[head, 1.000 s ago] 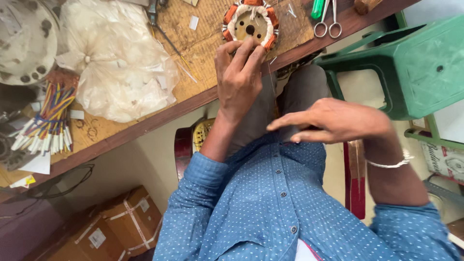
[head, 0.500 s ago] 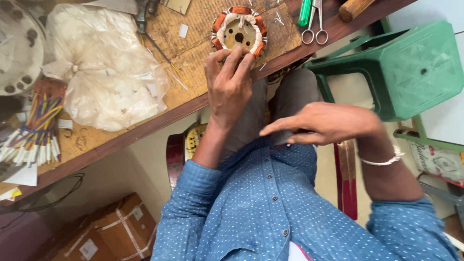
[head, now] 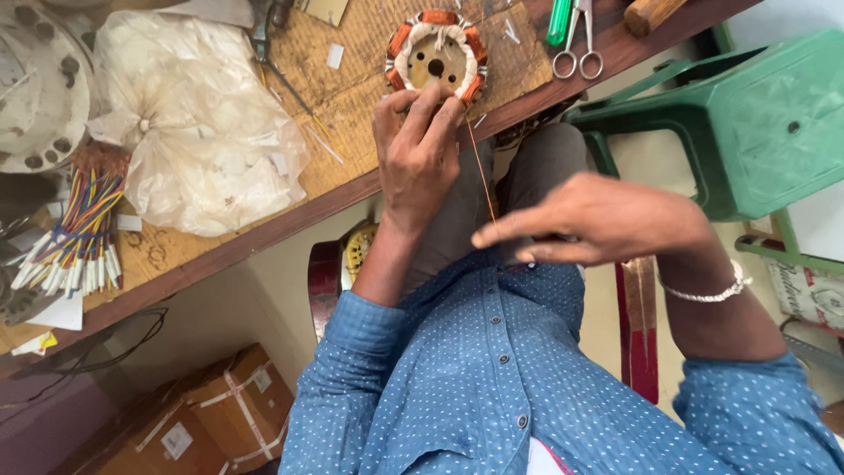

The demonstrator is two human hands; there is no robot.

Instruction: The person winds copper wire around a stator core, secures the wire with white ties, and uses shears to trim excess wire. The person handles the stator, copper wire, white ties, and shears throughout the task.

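A round motor stator [head: 437, 54] with copper coils and white insulation lies on the wooden bench [head: 264, 224] near its edge. My left hand [head: 420, 158] reaches up to it, fingertips gripping the stator's near rim. A thin copper wire [head: 482, 176] runs from the stator down to my right hand [head: 598, 220], which pinches it between thumb and forefinger above my lap. A metal bracelet sits on that wrist.
On the bench lie a crumpled clear plastic bag [head: 193, 123], a bundle of coloured wires [head: 75, 233], scissors [head: 580, 40], a green-handled tool [head: 559, 19] and a grey metal casing [head: 35, 79]. A green plastic stool [head: 747, 123] stands right; cardboard boxes [head: 211, 413] sit on the floor.
Both hands stay almost where they were. My left fingers have shifted slightly on the stator's rim, and the view has drifted a little.
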